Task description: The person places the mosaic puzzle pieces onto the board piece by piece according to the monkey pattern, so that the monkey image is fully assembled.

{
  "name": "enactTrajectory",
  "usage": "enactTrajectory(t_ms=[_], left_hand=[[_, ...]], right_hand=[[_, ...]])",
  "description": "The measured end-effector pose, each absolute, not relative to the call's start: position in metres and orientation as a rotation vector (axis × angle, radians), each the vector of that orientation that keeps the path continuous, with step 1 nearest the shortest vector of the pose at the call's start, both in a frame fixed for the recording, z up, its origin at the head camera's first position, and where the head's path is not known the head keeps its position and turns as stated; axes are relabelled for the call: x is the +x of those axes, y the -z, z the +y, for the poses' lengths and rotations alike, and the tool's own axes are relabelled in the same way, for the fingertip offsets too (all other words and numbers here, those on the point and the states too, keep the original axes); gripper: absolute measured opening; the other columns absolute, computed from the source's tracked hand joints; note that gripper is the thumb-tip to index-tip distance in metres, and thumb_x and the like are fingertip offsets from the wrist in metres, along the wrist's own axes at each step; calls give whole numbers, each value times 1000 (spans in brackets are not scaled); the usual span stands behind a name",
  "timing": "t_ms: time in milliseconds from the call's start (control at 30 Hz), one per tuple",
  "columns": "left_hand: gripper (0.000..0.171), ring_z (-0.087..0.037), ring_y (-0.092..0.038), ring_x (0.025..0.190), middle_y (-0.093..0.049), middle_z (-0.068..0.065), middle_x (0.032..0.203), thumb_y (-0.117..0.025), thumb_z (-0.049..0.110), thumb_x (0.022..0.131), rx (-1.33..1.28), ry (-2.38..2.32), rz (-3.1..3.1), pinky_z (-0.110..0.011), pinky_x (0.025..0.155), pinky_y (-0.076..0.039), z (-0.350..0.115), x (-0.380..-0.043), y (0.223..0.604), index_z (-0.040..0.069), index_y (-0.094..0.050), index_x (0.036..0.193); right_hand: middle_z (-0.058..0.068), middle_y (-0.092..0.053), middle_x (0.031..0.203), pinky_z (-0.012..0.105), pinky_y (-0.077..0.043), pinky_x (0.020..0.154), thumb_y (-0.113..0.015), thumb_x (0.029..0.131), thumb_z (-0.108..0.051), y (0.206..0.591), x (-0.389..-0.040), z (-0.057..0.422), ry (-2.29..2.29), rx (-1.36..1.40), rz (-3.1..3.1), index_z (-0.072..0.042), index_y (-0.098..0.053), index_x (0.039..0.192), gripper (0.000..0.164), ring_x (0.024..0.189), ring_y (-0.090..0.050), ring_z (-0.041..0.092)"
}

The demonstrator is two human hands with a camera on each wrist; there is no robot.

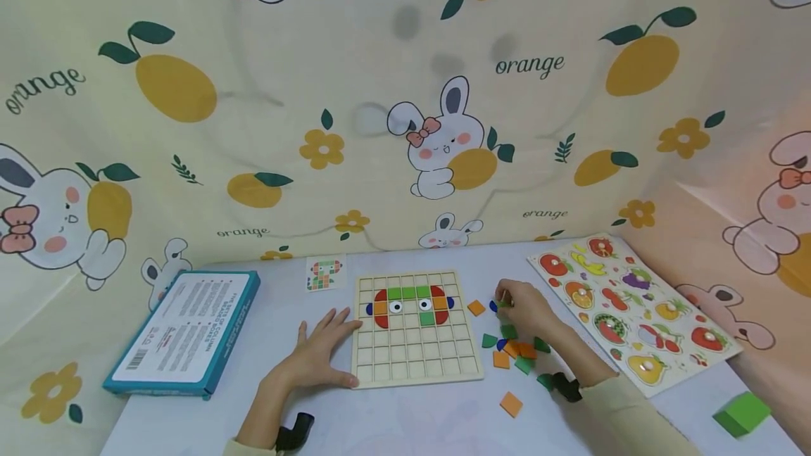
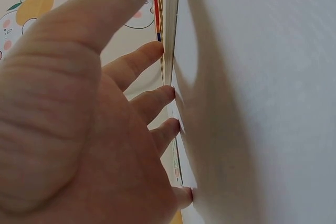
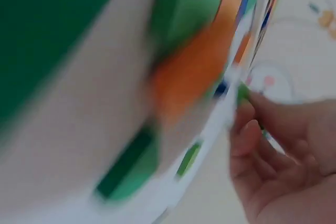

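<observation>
A wooden grid board lies on the table, with red, green, orange and blue pieces and two eye tiles set in its upper rows. My left hand is spread at the board's left side, thumb and a fingertip at its edge; the left wrist view shows the straight fingers along it. To the right of the board, my right hand pinches a small green piece between thumb and fingertips. Below that hand lie loose pieces, among them an orange square and a green quarter-round.
A small pattern card lies behind the board's left corner. At the left is a blue-edged box. A fruit puzzle board lies at the right, with a green block near the table's right edge. A printed cloth hangs behind.
</observation>
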State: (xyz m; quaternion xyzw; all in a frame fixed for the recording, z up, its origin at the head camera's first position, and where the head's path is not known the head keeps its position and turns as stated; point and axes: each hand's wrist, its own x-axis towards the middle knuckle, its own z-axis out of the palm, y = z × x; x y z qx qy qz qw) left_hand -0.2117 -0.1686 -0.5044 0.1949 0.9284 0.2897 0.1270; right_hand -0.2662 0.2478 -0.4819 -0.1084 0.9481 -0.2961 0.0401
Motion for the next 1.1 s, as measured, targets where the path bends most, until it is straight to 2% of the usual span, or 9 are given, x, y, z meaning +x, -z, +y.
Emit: enactTrajectory(t_ms=[200,333,533,800,1100], left_hand=[[103,-42,-8,151,-24,-15,163,-87,57,65,544,-837,2701,-78,105,11,-169,-211,504,17,-45,150],[103,-42,-7,151,-24,-14,163,-88,56,65,536,-851,2701,-78,105,11,-171,-211,503,17,-45,150],[103,-42,-7,151,-23,-14,163,-86,57,66,564,-865,2685,-78,104,11,-169,-212,505,17,-44,151],[103,-41,-7,151,-24,-14,163,-87,56,65,562,-861,2689,-78,105,11,-167,-213,504,17,-45,150],[103,-41,-8,151,-24,-14,163,-88,55,65,550,-852,2691,-78,105,11,-168,-211,504,18,-45,150]], right_hand=[[8,-63,90,26,-50,64,-67,88,10,475,-264,193,1190,-590,2795,0,-64,101,16,75,-54,17],[11,-62,88,24,-50,63,-65,89,11,478,-269,152,1195,-789,2651,2,-64,101,16,72,-53,14],[8,-65,88,25,-50,65,-62,89,12,485,-275,108,1140,-870,2577,-2,-65,98,17,76,-55,13],[5,-65,84,26,-50,67,-65,87,12,487,-277,87,1072,-850,2631,-5,-68,94,18,75,-54,15],[3,-64,89,27,-54,71,-75,83,2,486,-268,82,786,-912,2849,-7,-76,93,14,83,-63,18]])
